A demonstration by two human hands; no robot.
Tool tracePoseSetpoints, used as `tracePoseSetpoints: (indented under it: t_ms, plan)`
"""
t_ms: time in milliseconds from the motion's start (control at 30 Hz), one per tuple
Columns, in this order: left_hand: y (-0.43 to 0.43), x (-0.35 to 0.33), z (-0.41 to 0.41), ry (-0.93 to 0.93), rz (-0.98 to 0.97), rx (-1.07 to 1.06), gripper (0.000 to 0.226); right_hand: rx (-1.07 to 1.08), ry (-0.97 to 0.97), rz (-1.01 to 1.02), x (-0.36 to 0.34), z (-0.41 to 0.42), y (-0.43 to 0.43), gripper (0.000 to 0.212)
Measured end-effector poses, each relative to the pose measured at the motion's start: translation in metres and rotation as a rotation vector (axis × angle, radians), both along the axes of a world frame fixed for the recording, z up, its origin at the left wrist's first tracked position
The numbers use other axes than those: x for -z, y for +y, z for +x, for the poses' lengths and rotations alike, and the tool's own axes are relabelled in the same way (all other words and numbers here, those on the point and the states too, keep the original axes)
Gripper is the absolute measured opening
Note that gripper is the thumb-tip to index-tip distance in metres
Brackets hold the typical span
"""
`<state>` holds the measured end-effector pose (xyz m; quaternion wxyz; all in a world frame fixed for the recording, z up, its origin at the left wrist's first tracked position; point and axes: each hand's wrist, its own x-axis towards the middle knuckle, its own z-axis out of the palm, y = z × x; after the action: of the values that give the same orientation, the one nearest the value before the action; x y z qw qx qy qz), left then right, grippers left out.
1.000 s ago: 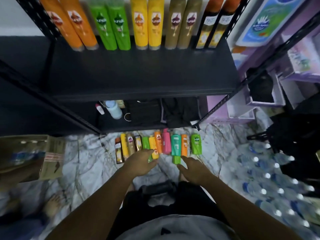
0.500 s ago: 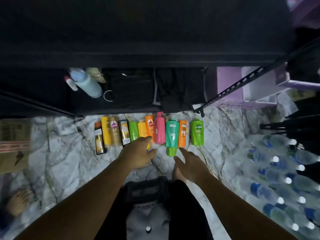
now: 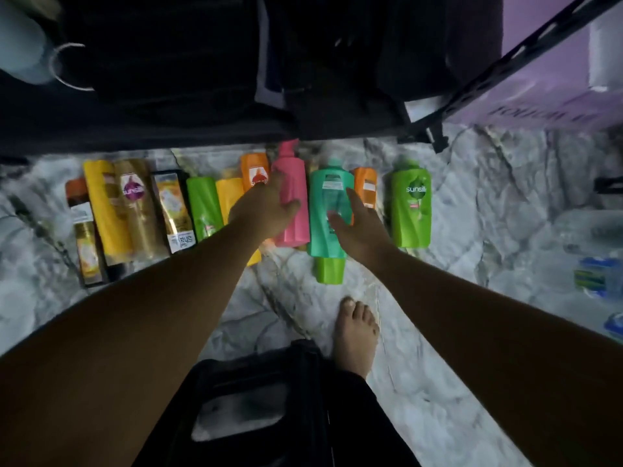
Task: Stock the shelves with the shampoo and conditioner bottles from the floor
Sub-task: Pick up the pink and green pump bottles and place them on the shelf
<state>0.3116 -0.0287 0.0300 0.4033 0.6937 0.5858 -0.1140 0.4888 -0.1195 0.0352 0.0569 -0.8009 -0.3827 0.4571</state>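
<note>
A row of bottles (image 3: 135,210) lies flat on the marble floor (image 3: 478,230), just in front of the black bottom shelf (image 3: 135,136). From the left come a brown bottle (image 3: 84,237), a yellow bottle (image 3: 102,203), a gold bottle (image 3: 136,210), a black and gold bottle (image 3: 173,210), a green bottle (image 3: 202,203), a second yellow bottle (image 3: 228,193), an orange bottle (image 3: 253,168), a pink pump bottle (image 3: 295,183), a teal bottle (image 3: 325,203) with a green cap pointing towards the person, a second orange bottle (image 3: 366,183) and a bright green bottle (image 3: 412,207) set a little apart at the right end.

The left hand (image 3: 264,207) is stretched out low over the middle of the row, fingers fairly straight and spread. Its fingers lie over the orange bottle and its thumb reaches across the body of the pink pump bottle. It has nothing in its grasp, and whether it touches the bottles cannot be told.

The right hand (image 3: 362,230) is also spread flat and holds nothing. Its palm sits between the teal bottle and the bright green bottle, with the fingers pointing up over the teal bottle and the second orange bottle beside it.

A bare foot (image 3: 355,335) stands on the floor near the teal bottle's cap. A purple box (image 3: 546,96) sits behind the shelf post (image 3: 505,62) at the upper right, and blurred water bottles (image 3: 595,278) lie at the right edge
</note>
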Motion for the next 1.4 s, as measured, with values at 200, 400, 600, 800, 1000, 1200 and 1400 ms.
tracePoseSetpoints:
  t_ms: [200, 400, 600, 800, 1000, 1200, 1400]
  plan:
    - [0.022, 0.048, 0.011, -0.113, -0.082, -0.191, 0.076, 0.008, 0.014, 0.046, 0.049, 0.011, 0.056, 0.083]
    - [0.040, 0.049, 0.016, -0.177, -0.194, -0.232, 0.075, 0.024, 0.115, 0.028, 0.065, 0.019, 0.074, 0.065]
    - [0.039, 0.038, 0.014, -0.290, -0.195, -0.316, 0.060, 0.010, 0.092, 0.085, 0.054, 0.022, 0.069, 0.057]
    - [-0.007, 0.013, -0.032, -0.525, -0.292, -0.410, 0.090, -0.080, 0.131, 0.068, 0.019, 0.003, 0.030, 0.063]
    - [-0.065, -0.007, -0.086, -0.570, -0.415, -0.336, 0.084, 0.094, 0.156, 0.142, -0.028, -0.045, -0.038, 0.053]
    - [-0.108, 0.007, -0.138, -0.587, -0.372, -0.262, 0.098, 0.100, 0.146, 0.308, -0.025, -0.106, -0.081, 0.063]
    - [-0.130, 0.011, -0.170, -0.604, -0.278, -0.071, 0.088, -0.103, 0.210, 0.130, -0.032, -0.128, -0.113, 0.078]
